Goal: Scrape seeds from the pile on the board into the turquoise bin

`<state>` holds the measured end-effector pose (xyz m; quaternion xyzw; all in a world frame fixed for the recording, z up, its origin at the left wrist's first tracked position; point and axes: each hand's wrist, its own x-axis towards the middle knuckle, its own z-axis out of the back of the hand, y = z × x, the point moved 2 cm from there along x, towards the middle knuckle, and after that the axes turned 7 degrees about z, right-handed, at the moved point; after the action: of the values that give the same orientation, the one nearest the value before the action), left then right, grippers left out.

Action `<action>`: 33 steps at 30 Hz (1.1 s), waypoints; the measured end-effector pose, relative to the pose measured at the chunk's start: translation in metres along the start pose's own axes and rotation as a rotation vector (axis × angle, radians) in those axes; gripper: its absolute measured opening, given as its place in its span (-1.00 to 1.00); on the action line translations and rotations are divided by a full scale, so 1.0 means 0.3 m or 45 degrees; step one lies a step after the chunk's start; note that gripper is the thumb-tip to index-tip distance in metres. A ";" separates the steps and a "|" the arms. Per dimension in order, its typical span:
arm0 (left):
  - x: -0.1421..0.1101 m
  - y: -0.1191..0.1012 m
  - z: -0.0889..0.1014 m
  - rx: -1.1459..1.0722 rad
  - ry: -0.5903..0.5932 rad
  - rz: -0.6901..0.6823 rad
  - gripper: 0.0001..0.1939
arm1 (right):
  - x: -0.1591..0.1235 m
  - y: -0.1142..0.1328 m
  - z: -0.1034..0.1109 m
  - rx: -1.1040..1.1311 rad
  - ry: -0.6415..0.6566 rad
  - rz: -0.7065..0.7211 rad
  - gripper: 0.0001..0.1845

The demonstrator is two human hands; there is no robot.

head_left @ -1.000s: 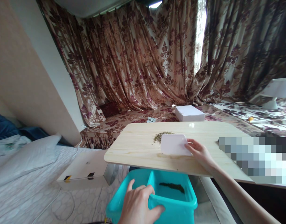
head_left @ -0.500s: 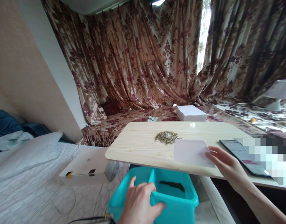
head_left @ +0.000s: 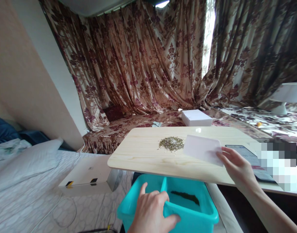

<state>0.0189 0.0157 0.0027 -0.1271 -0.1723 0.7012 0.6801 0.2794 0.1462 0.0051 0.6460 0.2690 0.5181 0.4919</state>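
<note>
My right hand point(head_left: 237, 166) pinches the right edge of a thin white plastic sheet point(head_left: 203, 149), tilted over the wooden tabletop point(head_left: 141, 152). Just left of the sheet lies a loose pile of small green and pale grains point(head_left: 171, 143). Below the table's near edge, my left hand point(head_left: 154, 208) grips the near rim of a teal divided bin point(head_left: 192, 218), thumb outside and index finger raised over the left compartment. A narrow strip of dark green grains point(head_left: 185, 196) lies on the floor of the right compartment. Part of the left compartment is hidden by my hand.
A tablet point(head_left: 247, 161) lies on the table beside my right forearm, partly covered by a blurred patch. Behind the table sits a white box point(head_left: 196, 117). Another white box point(head_left: 86, 171) rests on the bed point(head_left: 39, 181) at left, with cables nearby.
The teal bin and my left hand have shifted right. My right hand has tilted the plastic sheet and lifted its left side, and now the sheet stands slightly farther from the grain pile.
</note>
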 end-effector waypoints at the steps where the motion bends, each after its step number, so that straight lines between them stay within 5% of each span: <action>1: 0.002 -0.011 -0.003 -0.001 0.024 -0.010 -0.82 | 0.022 -0.008 -0.016 -0.004 -0.002 0.019 -0.65; 10: 0.001 -0.013 -0.018 -0.003 0.054 0.048 -0.85 | 0.079 -0.098 -0.150 0.084 0.108 0.091 -0.66; 33: 0.001 0.000 -0.022 -0.022 0.045 0.051 -0.84 | 0.058 -0.078 -0.143 0.107 0.145 0.061 -0.64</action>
<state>0.0217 0.0163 -0.0033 -0.1485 -0.1637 0.7108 0.6677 0.2488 0.1849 -0.0101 0.6418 0.3023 0.5540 0.4357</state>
